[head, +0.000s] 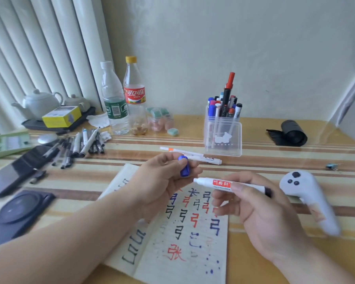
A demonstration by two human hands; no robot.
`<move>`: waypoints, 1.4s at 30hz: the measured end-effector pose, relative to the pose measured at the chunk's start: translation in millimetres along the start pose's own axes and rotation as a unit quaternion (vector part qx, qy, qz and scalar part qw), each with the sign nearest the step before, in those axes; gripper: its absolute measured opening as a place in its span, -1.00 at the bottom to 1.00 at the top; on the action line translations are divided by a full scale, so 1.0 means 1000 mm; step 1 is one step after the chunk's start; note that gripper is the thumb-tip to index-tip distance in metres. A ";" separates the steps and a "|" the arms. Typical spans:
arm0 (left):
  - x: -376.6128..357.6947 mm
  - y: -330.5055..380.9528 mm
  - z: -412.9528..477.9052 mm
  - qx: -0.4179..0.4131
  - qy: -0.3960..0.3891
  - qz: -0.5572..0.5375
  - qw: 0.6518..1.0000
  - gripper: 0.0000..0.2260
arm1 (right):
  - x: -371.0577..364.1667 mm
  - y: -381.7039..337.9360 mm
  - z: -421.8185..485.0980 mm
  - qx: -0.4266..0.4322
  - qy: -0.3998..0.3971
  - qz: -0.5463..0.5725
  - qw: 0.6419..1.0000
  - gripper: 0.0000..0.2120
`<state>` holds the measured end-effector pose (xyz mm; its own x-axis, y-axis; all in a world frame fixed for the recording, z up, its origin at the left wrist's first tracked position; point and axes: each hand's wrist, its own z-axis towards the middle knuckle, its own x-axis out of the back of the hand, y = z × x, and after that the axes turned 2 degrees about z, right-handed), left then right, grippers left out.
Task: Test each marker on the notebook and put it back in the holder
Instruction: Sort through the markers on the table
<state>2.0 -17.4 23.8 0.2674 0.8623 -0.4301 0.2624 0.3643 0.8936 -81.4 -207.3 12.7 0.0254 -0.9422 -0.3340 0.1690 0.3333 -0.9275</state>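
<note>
Left hand (pixel 162 177) pinches blue cap (pixel 184 168); right hand (pixel 260 212) grips uncapped white marker (pixel 221 184) above notebook (pixel 182 242) — holder (pixel 222 138) stands far, slightly right. Probably recapping — next move needs tip lined up with cap.

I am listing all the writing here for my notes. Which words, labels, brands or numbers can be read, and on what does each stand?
"可口可乐": red label of the cola bottle.
"听雨轩": red label of the marker in the right hand.
"弓", repeated, and a red "张": handwritten on the notebook.
Too blurred to read: the label of the green bottle, the yellow box, the white pen, the markers in the holder.
</note>
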 end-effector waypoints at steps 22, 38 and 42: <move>-0.010 -0.003 -0.024 0.020 0.014 -0.114 0.993 -0.86 | -0.008 0.002 -0.010 0.094 0.007 -0.190 0.977 -0.86; -0.012 -0.009 -0.026 0.009 0.014 -0.098 0.995 -0.85 | -0.015 -0.001 -0.010 0.083 0.003 -0.243 0.966 -0.83; -0.016 -0.007 -0.030 0.004 0.003 -0.123 0.992 -0.90 | -0.019 0.003 -0.009 0.049 0.033 -0.143 0.988 -0.81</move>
<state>-31.9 -23.5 27.9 0.1894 0.7492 -0.6347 0.3261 0.5617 0.7604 -90.4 -188.0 14.3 -0.1011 -0.9921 -0.0742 0.2555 0.0462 -0.9657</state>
